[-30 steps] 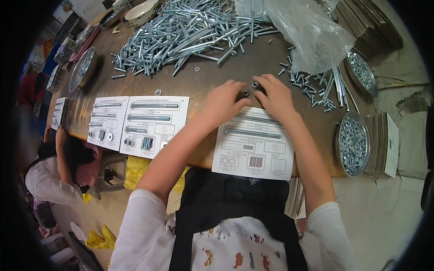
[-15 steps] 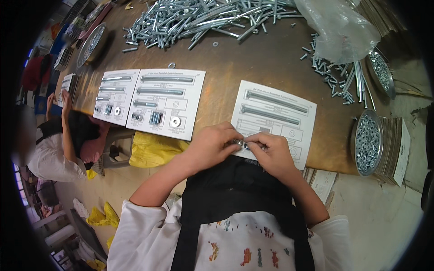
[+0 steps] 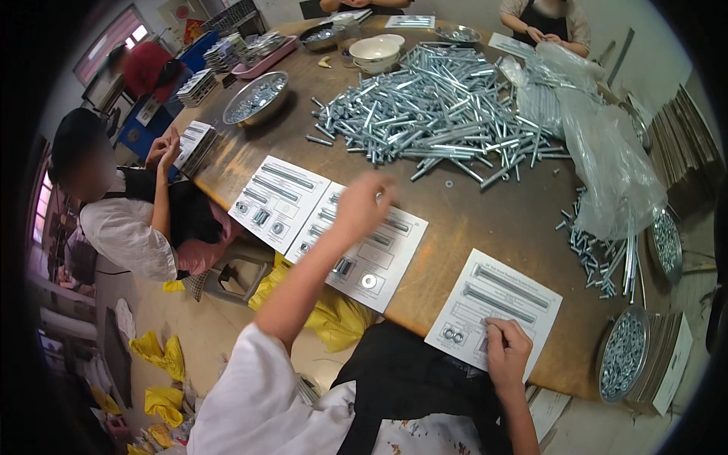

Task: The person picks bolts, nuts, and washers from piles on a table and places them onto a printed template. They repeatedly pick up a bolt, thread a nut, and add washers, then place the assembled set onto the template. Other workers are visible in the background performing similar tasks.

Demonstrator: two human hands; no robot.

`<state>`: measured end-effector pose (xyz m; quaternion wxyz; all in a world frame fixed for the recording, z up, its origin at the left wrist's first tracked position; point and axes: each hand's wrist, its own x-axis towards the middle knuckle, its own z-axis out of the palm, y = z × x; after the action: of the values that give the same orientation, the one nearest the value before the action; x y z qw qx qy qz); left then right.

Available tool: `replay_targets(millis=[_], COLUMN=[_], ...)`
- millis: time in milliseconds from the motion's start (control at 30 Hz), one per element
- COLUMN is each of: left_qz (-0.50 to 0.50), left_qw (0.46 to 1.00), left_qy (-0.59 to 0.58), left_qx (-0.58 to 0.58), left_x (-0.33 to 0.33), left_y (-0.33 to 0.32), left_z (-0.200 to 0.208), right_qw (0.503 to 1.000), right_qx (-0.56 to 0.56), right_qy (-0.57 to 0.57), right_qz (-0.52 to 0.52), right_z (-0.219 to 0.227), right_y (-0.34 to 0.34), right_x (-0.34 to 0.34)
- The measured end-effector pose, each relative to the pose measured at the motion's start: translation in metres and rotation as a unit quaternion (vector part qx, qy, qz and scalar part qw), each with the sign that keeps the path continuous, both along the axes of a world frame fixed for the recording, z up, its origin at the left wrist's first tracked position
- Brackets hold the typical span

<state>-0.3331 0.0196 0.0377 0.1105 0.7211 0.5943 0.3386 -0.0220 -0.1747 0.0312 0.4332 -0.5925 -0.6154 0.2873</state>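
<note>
On the right-hand printed card (image 3: 497, 311) lie two long bolts (image 3: 504, 294), with two nuts (image 3: 453, 334) side by side below them. My right hand (image 3: 509, 349) rests on this card's lower right part, fingers curled together; whatever they may pinch is hidden. My left hand (image 3: 364, 203), smeared by motion, is stretched over the upper part of the middle card (image 3: 409, 262). A small ring-like piece shows by its fingers, too blurred to tell if held. Bolts and a washer (image 3: 368, 280) are on the middle card, partly covered by my forearm. Another filled card (image 3: 284, 220) adjoins it on the left.
A large heap of bolts (image 3: 440, 106) covers the table's middle. Plastic sheeting (image 3: 607, 167) and short bolts (image 3: 595, 258) are to the right. Metal bowls of small hardware stand at the right edge (image 3: 623, 356) and far left (image 3: 258, 98). Co-workers sit at left and across.
My view has lifted, showing more of the table. My left hand has left the right-hand card and swung up over the middle one. The two nuts now lie on the right-hand card.
</note>
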Motion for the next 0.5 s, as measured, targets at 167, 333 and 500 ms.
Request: replay_targets(millis=[167,333,500], left_qz=[0.122,0.141,0.03], left_qw=[0.986,0.989,0.905], left_qy=[0.103,0.028,-0.407], left_qx=[-0.053,0.028,-0.118], left_x=[-0.038,-0.041,-0.019], left_y=[0.084,0.084,0.056], left_z=[-0.029,-0.024,0.009], right_qw=[1.0,1.0,0.989], right_qx=[0.003,-0.009,-0.086], right_qy=[0.007,0.002,0.105], right_qz=[0.021,-0.016,-0.05], right_z=[0.004,0.008,0.004], right_y=[0.005,0.001,0.012], right_x=[-0.001,0.013,0.031])
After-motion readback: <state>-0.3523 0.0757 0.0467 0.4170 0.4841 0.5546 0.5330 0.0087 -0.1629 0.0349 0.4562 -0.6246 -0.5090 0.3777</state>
